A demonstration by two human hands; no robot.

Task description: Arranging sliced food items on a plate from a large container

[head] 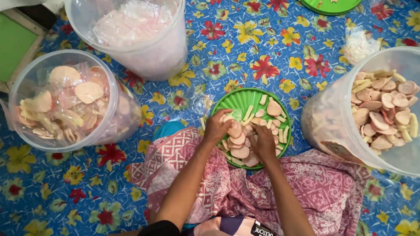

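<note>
Head view looks down on a green ribbed plate (248,98) resting at the front edge of the person's pink patterned lap cloth (319,182), close enough for both hands to work it. Left hand (217,126) curls its fingers together over the pale pink round crackers (239,141) on the plate's near-left side; right hand (264,142) presses down on them just beside it, fingers bent. Three clear plastic tubs surround the plate: one left (30,77) with bagged crackers, one upper left (128,59) with clear bags, one right (331,108) with loose crackers and sticks. A second green plate (328,3) lies beyond, on the flowered blue mat (268,45).
</note>
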